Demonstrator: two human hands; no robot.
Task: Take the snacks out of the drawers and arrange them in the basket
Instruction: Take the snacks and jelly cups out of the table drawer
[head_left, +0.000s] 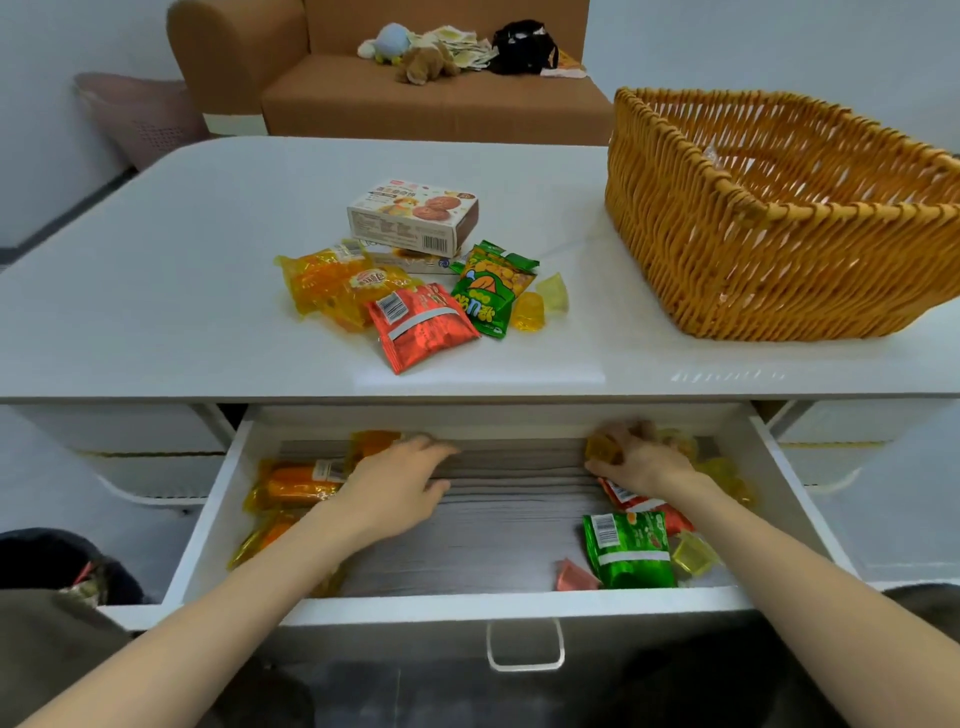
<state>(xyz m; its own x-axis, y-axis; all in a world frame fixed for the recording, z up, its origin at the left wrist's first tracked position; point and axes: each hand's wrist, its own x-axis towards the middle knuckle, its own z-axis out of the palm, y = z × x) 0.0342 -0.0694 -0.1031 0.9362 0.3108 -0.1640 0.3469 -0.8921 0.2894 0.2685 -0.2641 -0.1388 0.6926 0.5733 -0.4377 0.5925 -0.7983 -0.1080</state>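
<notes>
Glistening amber jelly cup (602, 449) in right hand (641, 463)

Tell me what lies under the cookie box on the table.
A flat pale package shows beneath the cookie box; only its front edge is visible, the rest is covered.

Orange wicker basket (737, 249), white table (182, 291), grey woodgrain drawer (498, 514) floor; red (418, 327), green (488, 291) and yellow packets (324, 283).

Basket (769, 249) right of snacks (415, 291) on table (156, 291).
</notes>
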